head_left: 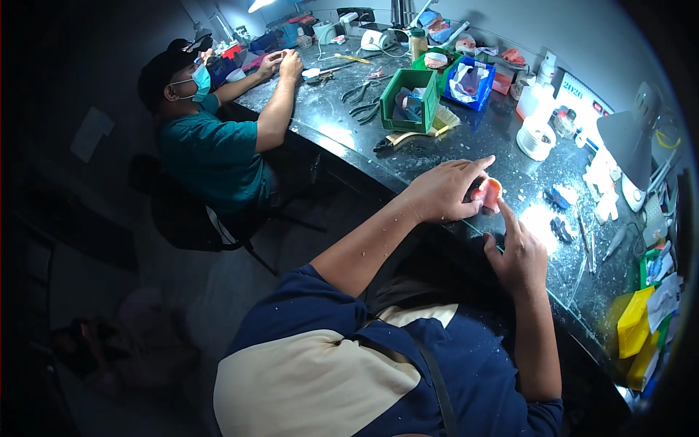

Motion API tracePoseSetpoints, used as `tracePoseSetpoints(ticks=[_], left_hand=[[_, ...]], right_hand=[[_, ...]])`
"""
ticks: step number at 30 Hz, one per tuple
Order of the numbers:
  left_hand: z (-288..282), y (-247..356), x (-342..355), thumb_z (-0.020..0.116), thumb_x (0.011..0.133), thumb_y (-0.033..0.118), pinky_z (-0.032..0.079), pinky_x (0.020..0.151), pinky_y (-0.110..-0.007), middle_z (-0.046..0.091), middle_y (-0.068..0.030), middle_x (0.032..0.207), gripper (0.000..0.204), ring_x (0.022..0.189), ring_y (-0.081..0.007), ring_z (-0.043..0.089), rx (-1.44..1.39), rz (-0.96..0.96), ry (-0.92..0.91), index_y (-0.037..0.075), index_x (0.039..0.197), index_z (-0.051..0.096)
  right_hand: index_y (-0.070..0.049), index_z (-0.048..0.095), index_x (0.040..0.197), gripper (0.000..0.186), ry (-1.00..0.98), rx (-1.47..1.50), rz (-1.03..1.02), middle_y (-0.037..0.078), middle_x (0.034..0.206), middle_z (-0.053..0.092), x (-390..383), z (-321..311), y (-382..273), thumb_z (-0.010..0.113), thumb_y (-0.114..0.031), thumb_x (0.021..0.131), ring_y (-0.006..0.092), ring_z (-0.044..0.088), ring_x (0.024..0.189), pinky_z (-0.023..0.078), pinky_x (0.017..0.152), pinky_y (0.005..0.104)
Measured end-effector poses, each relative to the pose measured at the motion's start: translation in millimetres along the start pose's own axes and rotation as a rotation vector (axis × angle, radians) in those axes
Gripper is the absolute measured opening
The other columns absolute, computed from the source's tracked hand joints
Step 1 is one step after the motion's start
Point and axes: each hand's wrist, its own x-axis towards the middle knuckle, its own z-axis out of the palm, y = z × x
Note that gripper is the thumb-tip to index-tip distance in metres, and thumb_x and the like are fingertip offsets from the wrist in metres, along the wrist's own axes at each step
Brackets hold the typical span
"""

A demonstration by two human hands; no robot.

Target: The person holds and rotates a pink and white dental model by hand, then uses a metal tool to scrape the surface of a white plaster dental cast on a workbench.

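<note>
A dark, dust-speckled surface (pixel 531 182) carries a green bin (pixel 413 79), with a wood-handled brush (pixel 426 132) just beside it. The left hand (pixel 440 193) is clamped on a pink denture (pixel 489 195) above the surface's near edge. The right hand (pixel 520 255), thumb and forefinger apart, touches the denture's right side with the forefinger.

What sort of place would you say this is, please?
Probably a dental workshop: the person's left hand holds a pink denture-like piece, and two pairs of pliers lie on a dust-speckled dark bench.
</note>
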Motion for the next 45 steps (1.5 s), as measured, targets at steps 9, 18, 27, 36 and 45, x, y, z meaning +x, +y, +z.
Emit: tracePoseSetpoints(ticks=[9, 18, 27, 36, 45], left_hand=[[0, 0, 0, 0.075, 0.098, 0.026, 0.043, 0.129, -0.050, 0.070, -0.0172, 0.151, 0.085, 0.148, -0.0376, 0.060, 0.011, 0.000, -0.004, 0.003, 0.171, 0.039], [2, -3, 2, 0.074, 0.097, 0.027, 0.042, 0.130, -0.050, 0.070, -0.0168, 0.151, 0.085, 0.148, -0.0376, 0.060, 0.012, 0.004, 0.000, 0.004, 0.171, 0.039], [4, -6, -1, 0.074, 0.095, 0.025, 0.046, 0.125, -0.049, 0.071, -0.0214, 0.146, 0.075, 0.141, -0.0392, 0.064, 0.032, 0.029, 0.018, 0.003, 0.163, 0.053], [2, -9, -1, 0.075, 0.094, 0.025, 0.047, 0.124, -0.049, 0.071, -0.0210, 0.145, 0.070, 0.140, -0.0379, 0.065, 0.035, 0.094, 0.005, 0.002, 0.158, 0.058], [3, -4, -7, 0.079, 0.092, 0.025, 0.050, 0.119, -0.047, 0.070, -0.0170, 0.138, 0.046, 0.139, -0.0373, 0.064, -0.021, 0.172, 0.236, 0.007, 0.132, 0.064]], right_hand=[[-0.011, 0.063, 0.157, 0.069, 0.019, 0.011, -0.002, 0.018, 0.117, 0.080, -1, 7, 8, 0.080, -0.030, 0.093, 0.0383, 0.079, 0.098, 0.061, 0.088, 0.0494], [-0.010, 0.063, 0.156, 0.067, -0.002, 0.026, -0.008, 0.018, 0.116, 0.080, 0, 0, 3, 0.078, -0.031, 0.094, 0.0385, 0.079, 0.099, 0.061, 0.087, 0.0497], [-0.010, 0.065, 0.151, 0.060, -0.050, 0.029, 0.003, 0.018, 0.126, 0.080, -1, 1, 4, 0.076, -0.033, 0.096, 0.0392, 0.079, 0.106, 0.062, 0.091, 0.0509], [-0.013, 0.064, 0.153, 0.061, -0.056, 0.011, 0.037, 0.017, 0.126, 0.080, -4, -1, -1, 0.076, -0.034, 0.097, 0.0372, 0.079, 0.105, 0.062, 0.089, 0.0492], [-0.011, 0.073, 0.132, 0.043, 0.094, 0.073, -0.061, 0.010, 0.085, 0.070, -11, 3, 6, 0.080, -0.028, 0.094, 0.0295, 0.072, 0.074, 0.058, 0.072, 0.0458]])
